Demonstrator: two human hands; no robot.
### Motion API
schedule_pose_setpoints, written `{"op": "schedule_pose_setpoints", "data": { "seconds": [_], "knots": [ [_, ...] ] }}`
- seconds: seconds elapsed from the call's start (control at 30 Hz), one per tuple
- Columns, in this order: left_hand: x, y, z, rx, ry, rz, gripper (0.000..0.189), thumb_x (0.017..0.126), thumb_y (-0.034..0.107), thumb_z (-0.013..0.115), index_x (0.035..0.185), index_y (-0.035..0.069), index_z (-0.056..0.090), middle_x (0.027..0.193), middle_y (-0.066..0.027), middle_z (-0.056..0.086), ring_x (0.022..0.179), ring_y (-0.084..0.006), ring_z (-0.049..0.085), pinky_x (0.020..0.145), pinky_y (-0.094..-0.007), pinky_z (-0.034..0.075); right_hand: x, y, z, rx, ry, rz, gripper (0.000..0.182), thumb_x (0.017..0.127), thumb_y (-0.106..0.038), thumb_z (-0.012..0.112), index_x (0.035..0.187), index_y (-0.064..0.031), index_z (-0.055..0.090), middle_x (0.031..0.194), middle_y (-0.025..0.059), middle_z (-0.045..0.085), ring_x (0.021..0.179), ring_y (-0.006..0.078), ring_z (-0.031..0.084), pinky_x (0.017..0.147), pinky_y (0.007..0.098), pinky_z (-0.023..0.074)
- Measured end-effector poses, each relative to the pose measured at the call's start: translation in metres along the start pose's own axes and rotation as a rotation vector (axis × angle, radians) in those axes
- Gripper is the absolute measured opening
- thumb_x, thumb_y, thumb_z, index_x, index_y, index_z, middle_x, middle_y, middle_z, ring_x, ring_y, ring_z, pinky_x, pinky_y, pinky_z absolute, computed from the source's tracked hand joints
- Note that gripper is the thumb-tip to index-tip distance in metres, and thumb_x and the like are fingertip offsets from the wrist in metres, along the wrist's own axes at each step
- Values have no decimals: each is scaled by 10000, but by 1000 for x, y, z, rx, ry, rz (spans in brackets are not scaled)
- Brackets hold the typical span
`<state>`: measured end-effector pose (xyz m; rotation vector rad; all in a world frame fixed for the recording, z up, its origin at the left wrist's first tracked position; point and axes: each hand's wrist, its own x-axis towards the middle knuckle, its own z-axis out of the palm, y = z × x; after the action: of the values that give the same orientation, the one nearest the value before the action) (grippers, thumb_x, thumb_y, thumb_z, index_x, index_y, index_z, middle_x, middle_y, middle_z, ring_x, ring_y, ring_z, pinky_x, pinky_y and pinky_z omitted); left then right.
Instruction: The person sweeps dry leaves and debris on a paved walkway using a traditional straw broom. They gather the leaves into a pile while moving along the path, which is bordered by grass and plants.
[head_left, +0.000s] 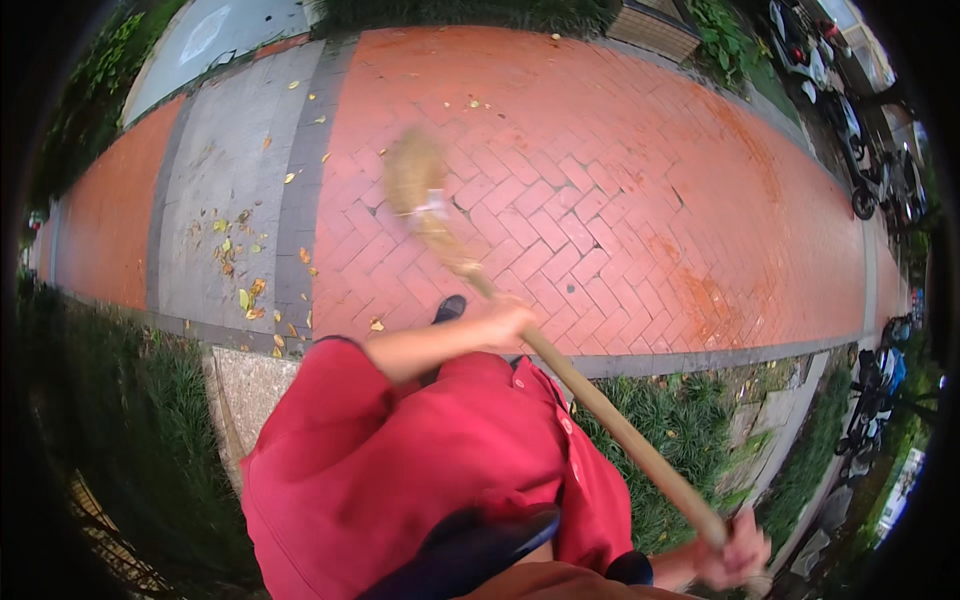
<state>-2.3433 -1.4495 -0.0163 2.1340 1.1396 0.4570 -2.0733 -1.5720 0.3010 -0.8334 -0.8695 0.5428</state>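
Note:
A straw broom with a long wooden handle (626, 431) runs slantwise across my front. Its bristle head (415, 172), blurred, is over the red brick paving (555, 202); whether it touches the bricks I cannot tell. My left hand (507, 321) grips the handle's lower part, not far above the binding. At the handle's upper end, by my right side, is my right hand (731, 553), closed around it and slightly blurred. Fallen yellow and brown leaves (255, 292) are scattered to the left of the broom, mostly on a grey paved strip (214, 180).
A dark shoe (451, 307) shows below my left forearm. Grass (652, 435) borders the near edge of the path. Beyond the far edge are a low brick structure (654, 34) and a pale panel-like surface (217, 45). Parked scooters (862, 150) line the right.

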Motion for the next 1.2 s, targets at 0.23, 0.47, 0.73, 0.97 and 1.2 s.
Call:
{"op": "schedule_pose_setpoints", "data": {
  "seconds": [0.23,0.47,0.73,0.97,1.2],
  "knots": [
    [-181,-154,-133,310,-87,-841,144,571,195,594,695,123,576,765,-92,562,822,-251,511,699,-368,401,-42,180,106,348,-564,816,178,721,-170,540,715,-95,378,623,32,406,666,169,404,721,336,316],
    [-111,-136,-122,270,130,-566,76,551,91,551,626,77,541,688,-104,553,764,-280,507,692,-387,395,10,164,77,463,-440,625,209,759,-225,516,642,-135,367,553,-26,400,605,135,430,783,363,351],
    [108,8,-90,11,-70,110,113,558,140,597,637,75,548,661,-121,535,709,-298,524,634,-391,407,59,12,-5,422,-121,-88,275,691,-110,549,546,-152,319,451,-63,358,450,50,385,627,236,280],
    [223,91,-48,96,-261,451,122,596,202,595,675,115,561,686,-89,560,721,-269,542,602,-388,419,13,-38,-5,42,92,-516,208,765,-228,415,584,-126,433,457,-31,371,459,100,363,595,283,304],
    [278,83,-3,251,-391,488,162,604,212,612,754,165,572,762,-35,574,772,-211,550,624,-344,432,-13,8,44,-161,196,-483,224,816,-284,347,674,-139,442,532,-14,389,533,171,367,622,361,310]
  ]
}}
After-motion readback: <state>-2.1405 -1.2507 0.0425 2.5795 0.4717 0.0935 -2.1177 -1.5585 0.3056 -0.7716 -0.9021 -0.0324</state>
